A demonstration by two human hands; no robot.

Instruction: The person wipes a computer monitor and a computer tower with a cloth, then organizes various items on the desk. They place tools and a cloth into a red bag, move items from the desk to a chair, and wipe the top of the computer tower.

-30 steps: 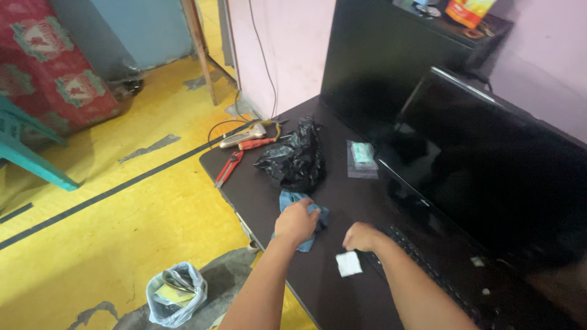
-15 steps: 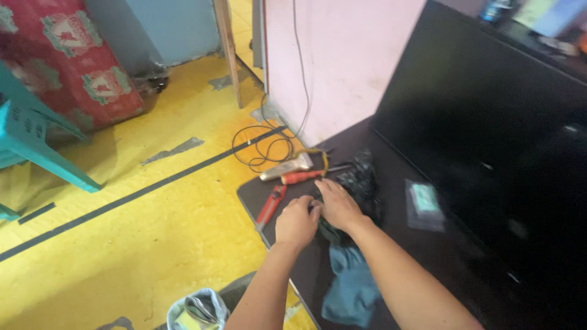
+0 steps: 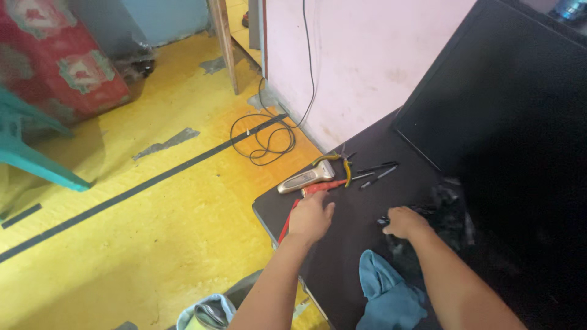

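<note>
My left hand lies palm down on the dark table, fingers stretched over a red-handled cutter. A red-handled screwdriver lies just beyond its fingertips. My right hand is closed on the edge of a crumpled black plastic bag to the right. A blue cloth lies bunched on the table near my right forearm.
At the table's far corner lie a silver hand-held device, yellow-handled pliers and thin black probes. A large black panel stands at the right. On the yellow floor are a coiled cable, a bag-lined bin and a teal chair.
My right hand has drawn the black bag to the right, away from the tools. My left hand has moved off the bag onto the red-handled cutter. The view has shifted left.
</note>
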